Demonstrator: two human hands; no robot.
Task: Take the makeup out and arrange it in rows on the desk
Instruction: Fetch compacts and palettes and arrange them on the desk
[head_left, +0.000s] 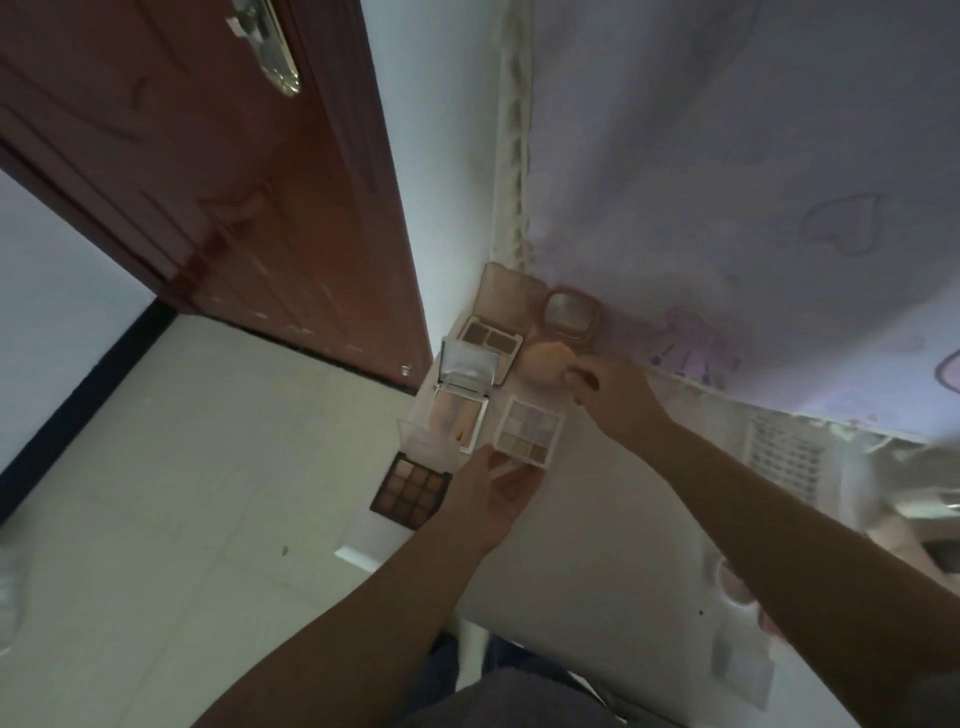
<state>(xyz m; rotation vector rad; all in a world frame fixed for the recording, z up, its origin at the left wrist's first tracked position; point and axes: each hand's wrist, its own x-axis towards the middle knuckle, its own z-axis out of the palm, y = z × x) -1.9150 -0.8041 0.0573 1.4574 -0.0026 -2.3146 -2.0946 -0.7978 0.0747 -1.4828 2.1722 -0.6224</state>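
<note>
The makeup sits clustered at the far left corner of the white desk (597, 545). The left hand (491, 491) pinches the near edge of the pastel palette (529, 430). The right hand (613, 389) has its fingers curled on the peach puff (545, 359). The dark palette (410, 488) overhangs the desk's left edge (floor below). Bare desk surface lies nearer the person.
</note>
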